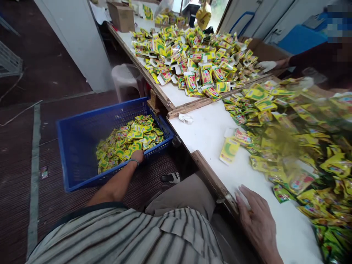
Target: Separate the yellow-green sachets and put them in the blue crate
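Note:
My left hand [138, 155] reaches down into a blue plastic basket [79, 135] on the floor, among a heap of small yellow-green sachets [129, 141]; its fingers are hidden by the basket rim and packets. My right hand [255, 216] lies flat on the white table [209, 135] at its wooden edge, fingers stretched out, holding nothing. A large pile of the same yellow-green packets [302, 146] spreads over the table to the right of that hand. One loose yellow packet [229, 150] lies apart, near the pile's left edge.
A second table behind carries another heap of packets [192, 55] and a cardboard box [121, 15]. A white stool [127, 79] stands beside the basket. Another person's gloved hand [266, 66] rests at the far right. A sandal [171, 178] lies on the floor.

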The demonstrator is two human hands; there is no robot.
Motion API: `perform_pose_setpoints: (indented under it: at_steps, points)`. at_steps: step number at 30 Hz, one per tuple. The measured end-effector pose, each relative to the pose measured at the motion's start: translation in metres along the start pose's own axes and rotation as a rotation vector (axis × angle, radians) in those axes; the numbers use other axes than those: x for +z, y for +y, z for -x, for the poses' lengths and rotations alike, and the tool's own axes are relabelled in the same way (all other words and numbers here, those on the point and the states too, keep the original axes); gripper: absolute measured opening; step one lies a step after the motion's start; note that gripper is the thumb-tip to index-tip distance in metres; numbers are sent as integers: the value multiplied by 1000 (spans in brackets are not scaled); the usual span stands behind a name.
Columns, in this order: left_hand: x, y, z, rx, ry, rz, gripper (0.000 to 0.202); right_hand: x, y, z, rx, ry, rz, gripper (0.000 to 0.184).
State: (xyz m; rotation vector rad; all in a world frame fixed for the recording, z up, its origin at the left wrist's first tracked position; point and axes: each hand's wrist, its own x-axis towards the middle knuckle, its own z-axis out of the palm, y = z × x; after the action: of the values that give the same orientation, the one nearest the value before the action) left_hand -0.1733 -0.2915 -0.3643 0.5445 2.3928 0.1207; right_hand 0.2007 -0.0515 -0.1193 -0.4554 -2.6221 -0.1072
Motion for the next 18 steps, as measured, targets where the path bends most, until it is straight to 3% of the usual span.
perform_pose_setpoints:
  at_steps: [8, 18]
  points:
    - [22, 16, 36, 12, -6, -21, 33, 1, -5, 2, 34, 10, -26, 28]
    - [71, 44, 128, 168, 46, 68, 25, -2, -14, 0, 153, -59, -124, 25]
